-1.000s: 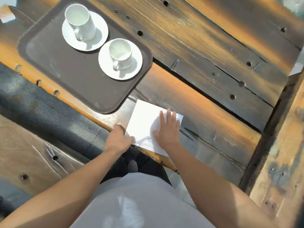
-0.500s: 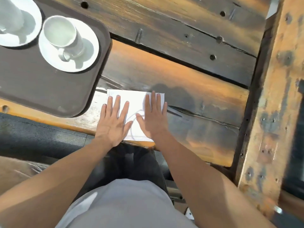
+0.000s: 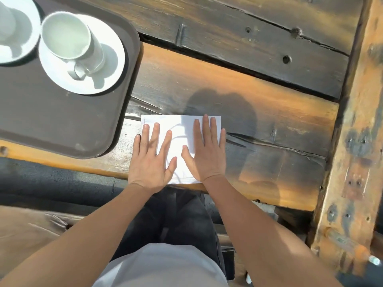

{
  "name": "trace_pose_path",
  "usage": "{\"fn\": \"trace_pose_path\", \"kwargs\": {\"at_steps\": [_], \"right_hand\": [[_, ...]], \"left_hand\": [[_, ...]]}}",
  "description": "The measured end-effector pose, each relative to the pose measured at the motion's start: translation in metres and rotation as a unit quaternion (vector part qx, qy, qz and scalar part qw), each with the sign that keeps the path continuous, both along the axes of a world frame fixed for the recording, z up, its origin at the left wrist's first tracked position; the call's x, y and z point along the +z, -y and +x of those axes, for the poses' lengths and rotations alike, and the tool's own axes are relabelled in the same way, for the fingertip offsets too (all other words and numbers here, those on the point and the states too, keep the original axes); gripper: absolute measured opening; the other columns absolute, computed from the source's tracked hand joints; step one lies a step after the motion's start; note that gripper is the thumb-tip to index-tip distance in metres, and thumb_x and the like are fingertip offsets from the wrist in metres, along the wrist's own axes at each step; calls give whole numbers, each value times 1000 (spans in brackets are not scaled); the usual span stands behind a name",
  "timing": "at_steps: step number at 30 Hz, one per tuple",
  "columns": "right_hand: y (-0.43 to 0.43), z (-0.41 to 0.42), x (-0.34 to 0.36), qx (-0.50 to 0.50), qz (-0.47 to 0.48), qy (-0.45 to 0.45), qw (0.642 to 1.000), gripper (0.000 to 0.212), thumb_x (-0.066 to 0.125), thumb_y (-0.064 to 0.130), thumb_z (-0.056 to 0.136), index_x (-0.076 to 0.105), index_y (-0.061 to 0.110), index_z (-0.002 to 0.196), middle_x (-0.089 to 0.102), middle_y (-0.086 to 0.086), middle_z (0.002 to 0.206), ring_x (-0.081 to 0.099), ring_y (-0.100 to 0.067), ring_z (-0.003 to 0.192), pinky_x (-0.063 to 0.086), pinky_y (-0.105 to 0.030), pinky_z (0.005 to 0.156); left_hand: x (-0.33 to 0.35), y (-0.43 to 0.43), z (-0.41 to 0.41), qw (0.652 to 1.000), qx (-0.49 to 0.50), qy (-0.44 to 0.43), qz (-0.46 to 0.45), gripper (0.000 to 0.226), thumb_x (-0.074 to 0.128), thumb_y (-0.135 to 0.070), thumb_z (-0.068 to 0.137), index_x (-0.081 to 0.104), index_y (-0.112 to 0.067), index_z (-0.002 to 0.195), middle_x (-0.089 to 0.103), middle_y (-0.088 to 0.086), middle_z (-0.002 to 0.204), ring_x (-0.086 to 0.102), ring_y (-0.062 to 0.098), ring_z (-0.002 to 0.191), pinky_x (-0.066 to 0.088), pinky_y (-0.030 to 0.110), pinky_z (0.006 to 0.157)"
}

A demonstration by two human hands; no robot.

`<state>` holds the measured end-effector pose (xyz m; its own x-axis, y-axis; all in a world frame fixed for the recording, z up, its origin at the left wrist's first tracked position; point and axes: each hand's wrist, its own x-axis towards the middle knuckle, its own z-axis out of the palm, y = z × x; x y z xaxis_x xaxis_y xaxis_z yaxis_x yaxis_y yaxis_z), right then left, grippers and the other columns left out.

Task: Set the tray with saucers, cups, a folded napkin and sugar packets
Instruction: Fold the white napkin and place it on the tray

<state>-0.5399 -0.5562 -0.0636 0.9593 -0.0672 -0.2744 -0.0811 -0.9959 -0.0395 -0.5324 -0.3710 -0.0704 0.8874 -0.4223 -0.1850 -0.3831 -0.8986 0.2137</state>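
Head view: white napkin (image 3: pixel 180 131) flat on wooden table (image 3: pixel 248 96), near edge, right of brown tray (image 3: pixel 51 121). Left hand (image 3: pixel 150 160) and right hand (image 3: pixel 207 154) press it, fingers straight, spread, gripping nothing. Cup (image 3: pixel 70 40) on saucer (image 3: pixel 107 75) at tray's far right; second saucer (image 3: pixel 20 38) left, cropped.

Your left hand (image 3: pixel 150 160) and right hand (image 3: pixel 207 154) lie flat, palms down, fingers straight (thumbs close, not touching).
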Motion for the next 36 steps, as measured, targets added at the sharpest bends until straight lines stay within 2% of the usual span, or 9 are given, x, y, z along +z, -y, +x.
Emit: {"fn": "trace_pose_path", "kwargs": {"at_steps": [8, 12, 15, 23, 25, 27, 29, 33, 36], "right_hand": [[-3, 5, 14, -15, 8, -49, 999, 78, 13, 63, 96, 5, 16, 158, -6, -9, 166, -13, -26, 152, -3, -53, 122], [0, 7, 23, -70, 86, 5, 994, 72, 31, 57, 95, 22, 18, 155, 13, -3, 165, 4, -21, 153, 3, -56, 121], [10, 11, 28, -142, 129, 30, 981, 77, 46, 54, 92, 19, 20, 155, 16, -2, 164, 9, -22, 151, 10, -52, 119], [15, 36, 42, -381, 245, 11, 892, 70, 67, 33, 86, 37, 15, 148, 47, -5, 136, 39, -26, 128, 40, -39, 106], [18, 38, 47, -438, 305, 18, 846, 37, 66, 21, 86, 57, 16, 122, 62, -1, 106, 55, -26, 104, 52, -36, 79], [22, 37, 52, -469, 368, 26, 802, 9, 63, 12, 85, 61, 19, 90, 61, 6, 77, 59, -21, 76, 45, -25, 55], [27, 37, 60, -484, 417, 13, 769, 17, 64, 11, 87, 64, 27, 79, 66, 7, 73, 62, -17, 69, 49, -25, 55], [40, 44, 78, -484, 480, 5, 732, 20, 67, 9, 86, 69, 28, 78, 75, -5, 88, 64, -17, 71, 57, -36, 66], [54, 51, 92, -475, 502, 20, 723, 15, 69, 9, 84, 71, 23, 79, 72, -1, 85, 64, -18, 76, 53, -34, 65]], "left_hand": [[21, 2, 6, 997, 3, -62, 54, 70, 21, -57, 97, 5, -26, 158, -3, 12, 166, -10, 36, 151, 3, 52, 121], [42, -1, 20, 992, 67, -50, -90, 57, 51, -30, 91, 38, -18, 145, 24, 13, 159, 28, 38, 135, 31, 52, 106], [47, -8, 31, 969, 185, -39, -157, 65, 65, -14, 86, 36, -16, 144, 25, 15, 154, 35, 36, 125, 32, 46, 104], [56, 5, 58, 878, 404, -162, -198, 39, 81, -28, 76, 52, -13, 97, 36, 7, 124, 44, 26, 111, 41, 31, 97], [57, 10, 63, 880, 410, -166, -171, 31, 79, -28, 77, 52, -15, 86, 44, 6, 114, 45, 25, 106, 42, 32, 90], [57, 11, 69, 882, 397, -176, -185, 32, 78, -26, 78, 49, -15, 82, 53, 1, 88, 52, 23, 88, 45, 30, 73], [60, 11, 75, 858, 403, -203, -244, 37, 80, -22, 76, 46, -15, 90, 50, -4, 76, 52, 18, 73, 41, 26, 59], [71, 13, 94, 797, 414, -276, -342, 49, 79, -5, 76, 55, -15, 117, 60, 3, 93, 61, 20, 82, 54, 34, 73], [86, 17, 108, 790, 378, -293, -385, 23, 75, 2, 77, 71, -17, 90, 72, 2, 83, 68, 22, 75, 58, 33, 64]]}}
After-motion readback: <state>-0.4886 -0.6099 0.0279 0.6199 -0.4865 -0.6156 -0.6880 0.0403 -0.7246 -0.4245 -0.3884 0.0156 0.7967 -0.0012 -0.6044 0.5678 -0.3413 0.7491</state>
